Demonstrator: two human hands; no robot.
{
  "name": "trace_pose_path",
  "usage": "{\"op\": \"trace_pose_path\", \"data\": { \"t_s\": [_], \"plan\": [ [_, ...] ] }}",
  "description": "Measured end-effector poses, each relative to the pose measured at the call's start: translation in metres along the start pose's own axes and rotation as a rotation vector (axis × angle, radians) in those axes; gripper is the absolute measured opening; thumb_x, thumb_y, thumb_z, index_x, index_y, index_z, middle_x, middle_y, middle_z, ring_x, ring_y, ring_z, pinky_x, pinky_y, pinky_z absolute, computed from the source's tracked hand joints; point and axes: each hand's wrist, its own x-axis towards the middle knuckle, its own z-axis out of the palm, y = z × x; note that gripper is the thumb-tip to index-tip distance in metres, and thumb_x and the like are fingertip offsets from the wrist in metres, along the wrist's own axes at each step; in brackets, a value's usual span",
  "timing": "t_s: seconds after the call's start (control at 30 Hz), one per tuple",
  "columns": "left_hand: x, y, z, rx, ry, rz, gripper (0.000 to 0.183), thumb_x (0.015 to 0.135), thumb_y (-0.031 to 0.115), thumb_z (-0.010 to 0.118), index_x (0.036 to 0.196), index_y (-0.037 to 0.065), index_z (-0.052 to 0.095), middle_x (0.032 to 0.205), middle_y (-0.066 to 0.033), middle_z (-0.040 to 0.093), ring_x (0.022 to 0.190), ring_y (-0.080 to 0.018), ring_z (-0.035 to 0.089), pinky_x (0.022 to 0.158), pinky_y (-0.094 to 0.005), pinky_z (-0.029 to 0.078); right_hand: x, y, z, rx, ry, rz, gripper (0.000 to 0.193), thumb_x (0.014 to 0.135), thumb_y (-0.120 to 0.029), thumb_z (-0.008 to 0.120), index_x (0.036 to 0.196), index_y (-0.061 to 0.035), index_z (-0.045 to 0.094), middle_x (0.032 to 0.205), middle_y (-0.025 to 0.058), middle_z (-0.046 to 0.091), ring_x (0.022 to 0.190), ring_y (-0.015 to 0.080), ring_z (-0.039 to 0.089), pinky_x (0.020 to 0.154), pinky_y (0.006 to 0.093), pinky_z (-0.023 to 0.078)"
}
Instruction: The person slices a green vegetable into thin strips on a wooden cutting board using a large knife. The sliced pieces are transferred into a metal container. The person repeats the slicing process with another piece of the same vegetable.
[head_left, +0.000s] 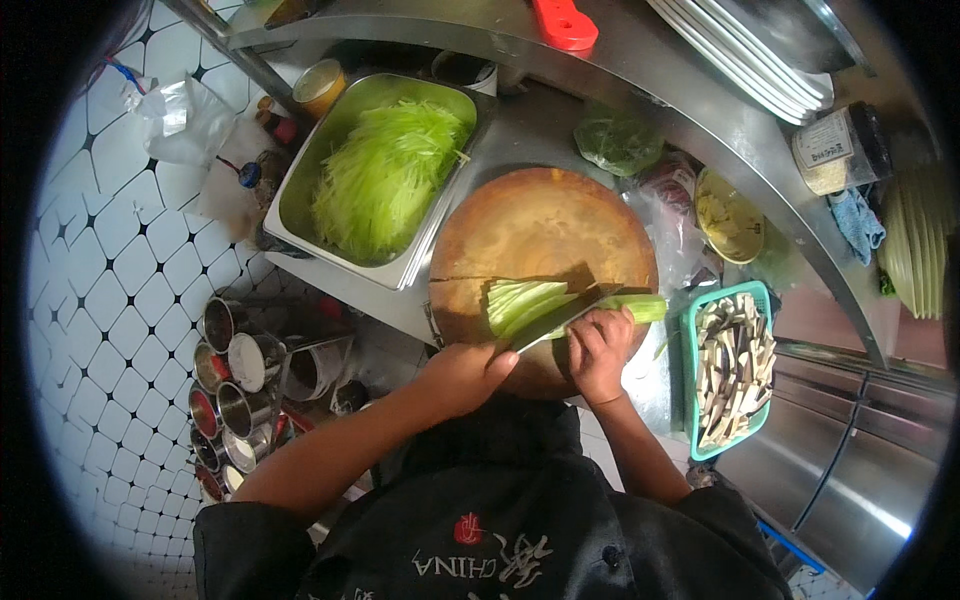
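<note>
On the round wooden chopping board (pixel 540 225) lies a row of thin, pale green slices (pixel 520 300) of what looks like celtuce. My left hand (pixel 468 377) is closed round the handle of a cleaver (pixel 565 317), whose blade slants across the vegetable. The handle is mostly hidden in the fist. To the right of the blade, my right hand (pixel 598 350) presses bent fingers on the uncut celtuce piece (pixel 645 307), close against the steel. A metal tray (pixel 283 228) heaped with fine green shreds (pixel 385 180) stands at the board's far left.
A turquoise basket (pixel 690 375) of dark-skinned pale strips stands right of the board. Behind it are a yellow bowl (pixel 735 250) and plastic bags (pixel 620 145). A steel shelf (pixel 660 95) with stacked white plates (pixel 745 60) arches overhead. Several metal pots (pixel 245 410) sit lower left.
</note>
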Motion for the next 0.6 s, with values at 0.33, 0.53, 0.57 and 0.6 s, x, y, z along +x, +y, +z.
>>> {"op": "trace_pose_path", "data": {
  "t_s": [0.33,0.53,0.57,0.6],
  "plan": [
    [-0.086,0.047,-0.045,0.009,-0.190,-0.316,0.052,0.107,0.040,0.042,0.148,0.008,0.048,0.108,-0.0294,0.069,0.098,-0.0439,0.069,0.089,-0.0500,0.054,-0.014,0.020,0.012,-0.014,0.029,-0.029,0.015,0.069,-0.012,0.069,0.083,-0.0176,0.065,0.108,0.0093,0.063,0.107,0.0325,0.058,0.097,0.0549,0.040],
    [-0.083,0.028,-0.035,0.056,-0.158,-0.257,0.051,0.107,0.039,0.041,0.147,0.008,0.048,0.115,-0.0308,0.067,0.100,-0.0442,0.068,0.091,-0.0509,0.053,-0.007,0.014,0.008,-0.003,0.090,-0.029,0.018,0.068,-0.009,0.070,0.082,-0.0162,0.061,0.103,0.0069,0.062,0.100,0.0323,0.058,0.092,0.0524,0.043],
    [-0.082,0.025,-0.034,0.063,-0.160,-0.248,0.051,0.108,0.039,0.040,0.148,0.008,0.048,0.116,-0.0308,0.066,0.100,-0.0444,0.068,0.091,-0.0508,0.053,-0.007,0.015,0.008,-0.004,0.075,-0.031,0.017,0.069,-0.009,0.070,0.082,-0.0161,0.061,0.103,0.0067,0.062,0.099,0.0320,0.058,0.092,0.0524,0.043],
    [-0.077,0.026,-0.035,0.030,-0.183,-0.264,0.052,0.108,0.039,0.040,0.148,0.008,0.048,0.115,-0.0306,0.067,0.101,-0.0449,0.068,0.091,-0.0508,0.053,-0.008,0.016,0.007,-0.006,0.060,-0.034,0.016,0.070,-0.009,0.070,0.081,-0.0159,0.061,0.102,0.0065,0.061,0.098,0.0318,0.057,0.092,0.0524,0.043]
  ]
}}
